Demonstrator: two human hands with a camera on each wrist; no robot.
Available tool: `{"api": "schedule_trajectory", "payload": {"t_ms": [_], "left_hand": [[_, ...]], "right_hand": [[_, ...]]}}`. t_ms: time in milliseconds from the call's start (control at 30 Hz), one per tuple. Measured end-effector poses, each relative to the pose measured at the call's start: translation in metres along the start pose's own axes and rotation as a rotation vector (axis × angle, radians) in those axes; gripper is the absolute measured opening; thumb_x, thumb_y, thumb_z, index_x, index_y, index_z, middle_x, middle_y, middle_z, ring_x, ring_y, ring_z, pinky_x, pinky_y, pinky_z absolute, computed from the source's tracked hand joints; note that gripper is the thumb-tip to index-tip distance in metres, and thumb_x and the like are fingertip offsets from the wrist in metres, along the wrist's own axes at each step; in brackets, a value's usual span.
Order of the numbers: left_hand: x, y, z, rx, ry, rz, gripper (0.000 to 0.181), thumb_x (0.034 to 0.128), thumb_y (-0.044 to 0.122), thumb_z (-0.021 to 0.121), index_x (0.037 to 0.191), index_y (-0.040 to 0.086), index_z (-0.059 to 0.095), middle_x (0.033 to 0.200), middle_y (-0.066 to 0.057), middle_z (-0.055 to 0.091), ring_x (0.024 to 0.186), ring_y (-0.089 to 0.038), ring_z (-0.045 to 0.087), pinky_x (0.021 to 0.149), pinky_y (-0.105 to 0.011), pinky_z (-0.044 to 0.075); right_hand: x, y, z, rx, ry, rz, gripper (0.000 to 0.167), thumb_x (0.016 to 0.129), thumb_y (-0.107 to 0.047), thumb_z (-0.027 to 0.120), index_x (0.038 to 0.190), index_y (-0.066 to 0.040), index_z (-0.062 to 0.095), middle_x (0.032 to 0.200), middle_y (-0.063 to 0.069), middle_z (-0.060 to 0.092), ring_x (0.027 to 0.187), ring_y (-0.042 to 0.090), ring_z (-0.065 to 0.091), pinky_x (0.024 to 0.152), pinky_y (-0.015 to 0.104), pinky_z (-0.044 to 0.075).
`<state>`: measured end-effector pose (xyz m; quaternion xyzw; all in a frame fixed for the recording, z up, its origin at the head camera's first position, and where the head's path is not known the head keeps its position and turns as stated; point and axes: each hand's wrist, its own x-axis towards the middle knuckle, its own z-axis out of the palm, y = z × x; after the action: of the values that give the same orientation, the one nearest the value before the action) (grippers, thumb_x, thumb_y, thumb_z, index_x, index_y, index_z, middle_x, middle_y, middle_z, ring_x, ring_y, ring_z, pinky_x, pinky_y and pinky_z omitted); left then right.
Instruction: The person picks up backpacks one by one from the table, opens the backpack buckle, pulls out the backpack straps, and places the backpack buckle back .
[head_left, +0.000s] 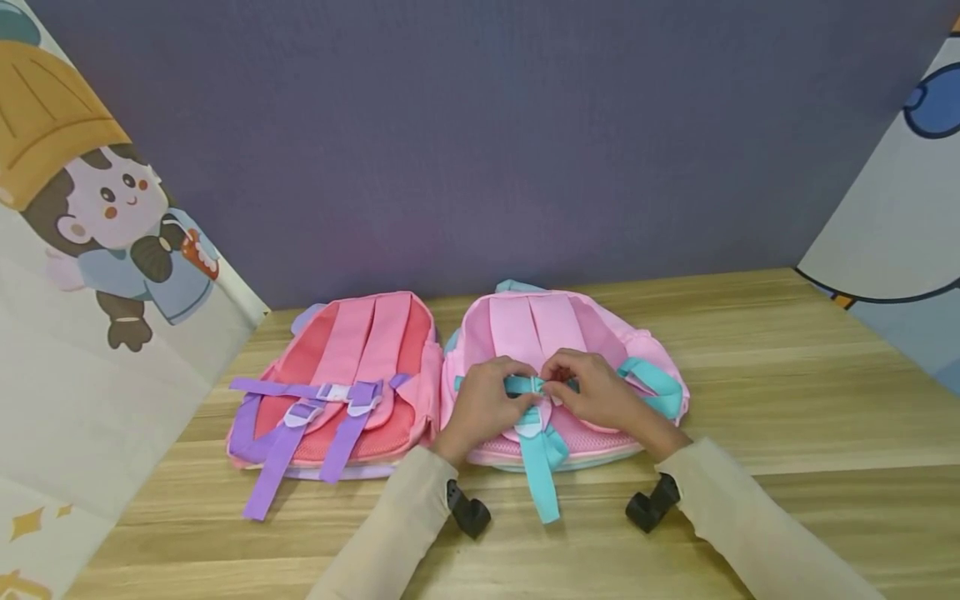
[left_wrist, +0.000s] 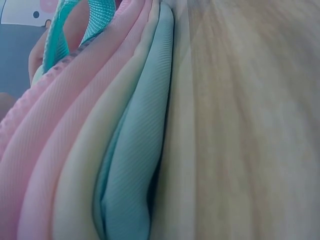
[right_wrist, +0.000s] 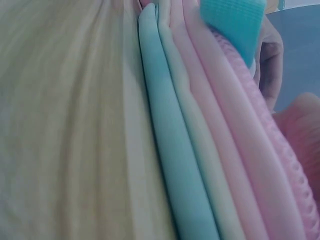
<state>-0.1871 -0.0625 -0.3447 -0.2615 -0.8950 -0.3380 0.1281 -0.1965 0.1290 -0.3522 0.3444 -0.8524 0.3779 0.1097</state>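
Your left hand [head_left: 487,406] and right hand [head_left: 592,390] pinch the turquoise strap [head_left: 518,385] of the pink backpack [head_left: 604,332], laid straps-up presumably for access.

Both forearms [head_left: 397,529] angle forward and inward, left fingers [head_left: 510,365] and right fingers [head_left: 564,363] curled close together.

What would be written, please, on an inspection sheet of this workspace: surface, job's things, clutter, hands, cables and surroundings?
Surface: wood-grain table.
Job's things: pink backpack, shoulder-strap side up; coral backpack with purple straps beside it, to the left.
Clutter: nothing seen.
Hands: left hand and right hand grip the turquoise strap on the pink backpack.
Cables: nothing seen.
Surroundings: purplish-grey panel behind; printed panels at both sides.
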Motion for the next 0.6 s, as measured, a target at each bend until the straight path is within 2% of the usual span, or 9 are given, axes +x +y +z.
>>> {"api": "schedule_trajectory", "payload": {"t_ms": [167,300,433,600], "left_hand": [[0.0009,0.001,0.0006,0.05,0.029,0.045,0.022,0.075,0.021,0.079,0.094,0.012,0.075,0.087,0.001,0.07,0.08,-0.011,0.062,0.071,-0.025,0.044],[0.001,0.0033,0.0003,0.058,0.04,0.044,0.021,0.0739,0.021,0.079,0.093,0.013,0.076,0.086,0.002,0.07,0.083,-0.013,0.062,0.074,-0.031,0.043],[0.0008,0.0052,-0.0007,0.03,0.045,0.013,0.021,0.0732,0.021,0.079,0.093,0.014,0.076,0.086,0.002,0.071,0.085,-0.013,0.063,0.078,-0.033,0.042],[0.0011,0.0056,-0.0013,-0.016,0.065,0.008,0.022,0.0725,0.02,0.079,0.092,0.012,0.076,0.086,0.001,0.071,0.085,-0.013,0.063,0.077,-0.029,0.045]], "right_hand": [[0.0,0.0006,0.0001,0.022,-0.003,0.016,0.007,0.087,0.0,0.064,0.089,-0.006,0.06,0.083,-0.001,0.061,0.078,0.008,0.057,0.074,0.026,0.052],[-0.001,0.0017,-0.0011,0.086,-0.011,0.049,0.005,0.09,-0.001,0.061,0.088,-0.006,0.059,0.083,0.001,0.061,0.078,0.008,0.058,0.074,0.026,0.051],[-0.0008,0.0038,-0.0018,0.186,-0.025,0.085,0.007,0.091,0.001,0.058,0.088,-0.005,0.058,0.083,0.003,0.059,0.077,0.008,0.055,0.071,0.023,0.049],[0.0001,0.008,-0.0015,0.349,-0.051,0.105,0.005,0.092,0.004,0.054,0.087,0.002,0.056,0.08,0.006,0.055,0.07,0.007,0.051,0.063,0.021,0.045]]}}
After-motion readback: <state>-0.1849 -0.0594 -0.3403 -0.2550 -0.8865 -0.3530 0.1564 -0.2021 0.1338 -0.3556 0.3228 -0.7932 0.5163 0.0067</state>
